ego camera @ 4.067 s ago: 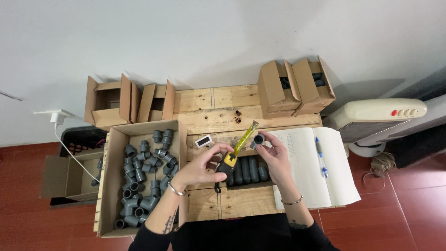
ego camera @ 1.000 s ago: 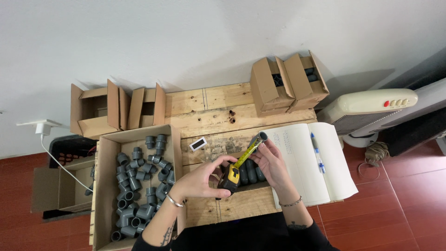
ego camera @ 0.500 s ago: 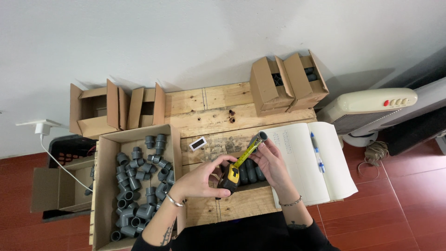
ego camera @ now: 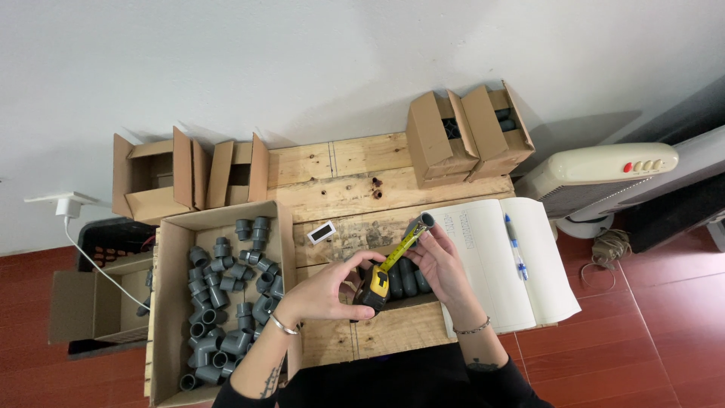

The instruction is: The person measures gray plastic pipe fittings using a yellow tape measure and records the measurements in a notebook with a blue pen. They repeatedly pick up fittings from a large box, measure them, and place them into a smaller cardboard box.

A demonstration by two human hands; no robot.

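White wall fills the upper half of the view, and against it stands a pale wooden plank bench (ego camera: 340, 170) on a red tiled floor (ego camera: 642, 340). The left hand (ego camera: 328, 291) is clamped around a yellow and black tape measure case (ego camera: 374, 286), whose yellow blade (ego camera: 400, 250) runs up and to the right. The right hand (ego camera: 438, 261) has its fingers closed on a short grey plastic pipe fitting (ego camera: 421, 224), held against the far end of the blade, above the bench between the 2 hands. Just below the blade, a row of grey plastic pipe pieces (ego camera: 408, 278) lies in a gap in the bench top.

At the bench's left edge sits a large open cardboard box (ego camera: 170, 302) full of grey plastic elbow and coupling fittings (ego camera: 226, 295); its near corner overhangs the front edge. A small white rectangular label (ego camera: 322, 232) lies just right of that box, on a bare strip of planks. An open white notebook (ego camera: 502, 261) with a blue pen (ego camera: 513, 245) on it covers the right end and juts past the bench edge. 2 open brown cartons (ego camera: 189, 177) stand at the back left, 2 more (ego camera: 468, 136) at the back right, with bare planks between them. Off the right edge stands a cream fan heater (ego camera: 604, 177); at the left, a white plug and cable (ego camera: 72, 208).
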